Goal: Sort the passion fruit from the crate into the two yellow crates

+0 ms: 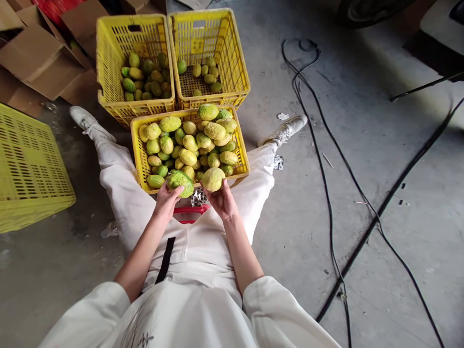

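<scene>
Seated person, legs either side of a full yellow crate (pixel 136 145). Left hand (pixel 166 200) closed around a green fruit (pixel 180 181) at the crate's near rim; right hand (pixel 223 200) closed around a yellower fruit (pixel 213 179) just beside it. Two more crates (pixel 108 72) stand beyond, partly filled.

Grey concrete floor (pixel 380 145), carrying:
- three yellow crates of green-yellow fruit: near crate (pixel 136 145) sitting between the legs, two far crates (pixel 108 58) (pixel 235 58) standing side by side, touching;
- empty yellow crate (pixel 29 169) lying at left;
- flattened cardboard (pixel 36 58) lying at upper left;
- black cables (pixel 326 169) trailing at right;
- white shoes (pixel 286 129) resting beside the crates.
</scene>
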Motion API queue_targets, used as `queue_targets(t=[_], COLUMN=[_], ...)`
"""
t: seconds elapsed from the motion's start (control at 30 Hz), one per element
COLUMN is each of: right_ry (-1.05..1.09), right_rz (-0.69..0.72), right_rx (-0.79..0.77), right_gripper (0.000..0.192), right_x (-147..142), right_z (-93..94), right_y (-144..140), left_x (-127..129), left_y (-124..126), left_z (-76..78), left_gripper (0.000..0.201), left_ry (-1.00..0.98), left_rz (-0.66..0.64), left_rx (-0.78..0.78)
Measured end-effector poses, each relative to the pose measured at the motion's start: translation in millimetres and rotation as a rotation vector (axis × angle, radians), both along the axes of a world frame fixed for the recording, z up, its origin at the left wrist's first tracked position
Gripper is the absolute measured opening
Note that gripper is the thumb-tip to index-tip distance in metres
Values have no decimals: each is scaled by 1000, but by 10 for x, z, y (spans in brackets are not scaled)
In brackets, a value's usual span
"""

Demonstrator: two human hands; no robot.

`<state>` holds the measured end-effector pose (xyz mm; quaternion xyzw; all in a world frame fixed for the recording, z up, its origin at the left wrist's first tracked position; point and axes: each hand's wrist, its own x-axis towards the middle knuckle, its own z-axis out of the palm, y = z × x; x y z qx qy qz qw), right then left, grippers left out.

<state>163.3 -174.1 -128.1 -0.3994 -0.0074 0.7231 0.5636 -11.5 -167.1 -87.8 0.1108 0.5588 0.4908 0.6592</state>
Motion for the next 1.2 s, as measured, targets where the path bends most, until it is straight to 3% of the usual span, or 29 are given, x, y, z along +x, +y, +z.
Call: queue_targets(t=[0.23, 0.47, 0.73, 0.9, 1.03, 1.2], right_ry=[-11, -49, -31, -5, 5, 66], right_rz=[-7, -8, -15, -53, -20, 10], right_rx=[-30, -32, -12, -20, -23, -56], right_gripper=[35, 33, 40, 38, 37, 37], right_x=[14, -10, 21, 28, 43, 54], right_z=[29, 11, -4, -12, -7, 46], right_y=[-19, -27, -12, -2, -9, 5], left_x=[56, 34, 37, 32, 38, 59], left_y=[3, -42, -50, -56, -57, -43], left_z=[-43, -96, -74, -129, -170, -125], left_gripper=[45, 35, 51, 49, 47, 43], left_ry=[54, 122, 101, 177, 195, 206], left_rz=[62, 19, 21, 67, 22, 3], left_rx=[38, 63, 32, 0, 10, 7])
